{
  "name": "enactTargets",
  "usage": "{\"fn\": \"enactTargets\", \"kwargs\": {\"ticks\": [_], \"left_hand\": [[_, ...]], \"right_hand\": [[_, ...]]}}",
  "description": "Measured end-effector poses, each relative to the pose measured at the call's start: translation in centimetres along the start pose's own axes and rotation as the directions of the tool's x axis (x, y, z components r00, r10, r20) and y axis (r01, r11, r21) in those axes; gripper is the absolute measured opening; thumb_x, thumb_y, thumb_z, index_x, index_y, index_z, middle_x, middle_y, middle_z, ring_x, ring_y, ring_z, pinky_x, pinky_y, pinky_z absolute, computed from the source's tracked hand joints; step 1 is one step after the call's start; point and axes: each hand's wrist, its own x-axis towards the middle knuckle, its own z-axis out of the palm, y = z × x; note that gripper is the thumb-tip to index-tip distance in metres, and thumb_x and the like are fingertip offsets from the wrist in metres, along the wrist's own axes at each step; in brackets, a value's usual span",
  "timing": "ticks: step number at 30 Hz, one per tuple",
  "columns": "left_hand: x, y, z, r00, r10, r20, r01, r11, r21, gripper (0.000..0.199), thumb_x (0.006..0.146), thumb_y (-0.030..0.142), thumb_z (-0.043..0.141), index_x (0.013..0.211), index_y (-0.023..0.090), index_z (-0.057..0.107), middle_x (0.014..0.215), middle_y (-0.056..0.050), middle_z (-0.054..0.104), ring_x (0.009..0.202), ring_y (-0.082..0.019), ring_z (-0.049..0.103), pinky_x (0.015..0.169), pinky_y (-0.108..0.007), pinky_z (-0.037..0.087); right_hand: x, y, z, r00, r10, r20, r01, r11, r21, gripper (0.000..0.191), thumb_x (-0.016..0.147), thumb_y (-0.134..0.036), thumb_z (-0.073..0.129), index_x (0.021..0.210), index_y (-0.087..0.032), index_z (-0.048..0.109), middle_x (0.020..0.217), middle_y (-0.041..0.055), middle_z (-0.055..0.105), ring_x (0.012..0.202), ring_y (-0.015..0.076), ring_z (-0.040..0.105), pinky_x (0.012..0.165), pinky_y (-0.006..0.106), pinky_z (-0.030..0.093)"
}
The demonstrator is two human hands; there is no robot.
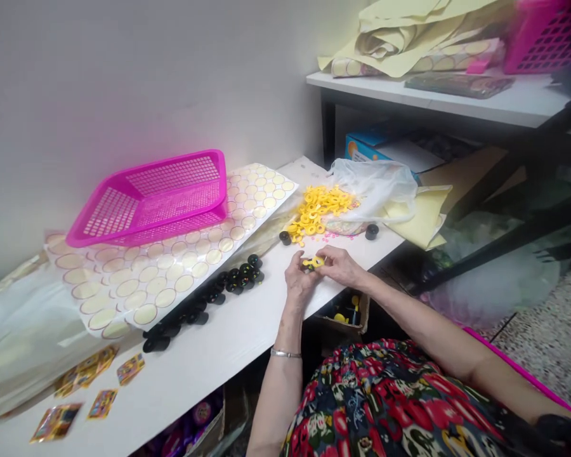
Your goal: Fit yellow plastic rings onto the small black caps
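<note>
My left hand (297, 277) is closed around a small black cap (310, 268), mostly hidden by the fingers. Just above that cap is a yellow plastic piece with a ring (318, 261), pinched by my right hand (341, 266); its other end reaches toward my left thumb. Behind my hands lies a loose heap of similar yellow ring pieces (326, 202), with tiny pink bits scattered at its front. One black cap (285, 238) stands at the left of the heap, another (372, 231) at the right. Several more black caps (238, 278) form a long row to the left.
A pink basket (137, 238) rests on a sheet of round cream stickers (157, 279). Shiny printed packets (102, 404) lie at the near left. A clear plastic bag (375, 184) is behind the heap. Under the table edge sits an open box (361, 325); a white shelf (433, 98) stands at the right.
</note>
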Motion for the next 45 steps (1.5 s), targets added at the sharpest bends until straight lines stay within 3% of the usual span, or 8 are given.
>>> {"fn": "enactTargets", "kwargs": {"ticks": [7,12,20,23,26,31,37,45], "left_hand": [[-1.1,0.9,-0.5,0.996,0.091,0.014,-0.092,0.983,0.162,0.086,0.056,0.034,0.071,0.132,0.018,0.034,0.082,-0.002,0.065,0.07,-0.015,0.06,0.07,-0.027,0.045],[-1.4,1.3,-0.4,0.993,0.115,0.035,-0.119,0.982,0.143,0.087,0.057,0.029,0.07,0.134,0.018,0.031,0.08,-0.002,0.065,0.068,-0.015,0.06,0.069,-0.027,0.045],[-2.2,1.7,-1.1,0.995,-0.017,0.103,0.055,0.924,-0.379,0.045,0.058,0.027,0.069,0.101,0.015,0.061,0.095,-0.005,0.063,0.067,-0.009,0.056,0.063,-0.022,0.044],[-2.4,1.9,-0.6,0.997,-0.067,0.048,0.081,0.919,-0.386,0.03,0.066,0.035,0.064,0.086,0.013,0.065,0.078,-0.003,0.063,0.062,-0.008,0.053,0.059,-0.021,0.042],[-2.4,2.2,0.1,0.999,-0.046,0.024,0.052,0.929,-0.365,0.026,0.066,0.038,0.064,0.072,0.012,0.065,0.068,-0.001,0.063,0.061,-0.009,0.054,0.06,-0.021,0.042],[-2.6,2.5,0.6,0.996,-0.065,-0.062,0.044,0.954,-0.296,0.025,0.067,0.037,0.062,0.067,0.012,0.064,0.058,0.001,0.059,0.054,-0.009,0.05,0.054,-0.021,0.039],[-2.6,2.7,0.8,0.994,-0.062,-0.089,0.04,0.972,-0.232,0.024,0.069,0.036,0.06,0.065,0.012,0.063,0.057,0.001,0.057,0.055,-0.008,0.048,0.054,-0.02,0.038],[-2.5,2.6,1.3,0.987,-0.124,-0.099,0.094,0.96,-0.262,0.027,0.07,0.04,0.059,0.064,0.013,0.059,0.058,0.002,0.054,0.054,-0.008,0.047,0.053,-0.019,0.039]], "right_hand": [[0.0,-1.6,0.5,0.981,-0.099,0.168,0.163,0.889,-0.428,0.01,0.073,-0.018,0.052,0.079,-0.014,0.059,0.077,0.0026,0.052,0.068,0.0127,0.047,0.063,0.023,0.034],[0.1,-2.6,0.1,0.975,-0.066,0.212,0.165,0.853,-0.495,0.012,0.073,-0.016,0.053,0.082,-0.014,0.06,0.081,0.0038,0.052,0.071,0.0133,0.049,0.064,0.023,0.033],[0.1,-1.7,0.3,0.976,-0.087,0.198,0.164,0.896,-0.413,0.006,0.075,-0.019,0.055,0.077,-0.014,0.059,0.077,0.0023,0.051,0.07,0.0117,0.048,0.064,0.022,0.034],[-0.1,-1.1,0.7,0.986,-0.114,0.12,0.146,0.938,-0.315,0.003,0.072,-0.017,0.058,0.072,-0.014,0.058,0.076,0.0019,0.052,0.069,0.0112,0.047,0.064,0.023,0.036],[-0.4,-0.8,1.0,0.998,0.012,0.061,-0.012,1.0,-0.003,0.009,0.065,-0.018,0.063,0.071,-0.015,0.058,0.067,-0.0008,0.054,0.06,0.0099,0.048,0.057,0.022,0.038],[-0.3,-0.9,1.4,0.922,0.335,0.195,-0.386,0.749,0.538,0.021,0.065,-0.03,0.064,0.076,-0.014,0.057,0.057,-0.0027,0.057,0.043,0.007,0.05,0.041,0.018,0.04],[0.0,-0.2,2.8,0.879,0.469,0.082,-0.425,0.695,0.58,0.019,0.068,-0.032,0.061,0.067,-0.013,0.056,0.05,-0.0029,0.056,0.033,0.0046,0.046,0.029,0.013,0.031],[-0.1,0.3,3.4,0.876,0.481,0.037,-0.421,0.725,0.545,0.023,0.07,-0.037,0.057,0.064,-0.015,0.055,0.038,-0.0049,0.048,0.029,0.0064,0.043,0.028,0.014,0.029]]}}
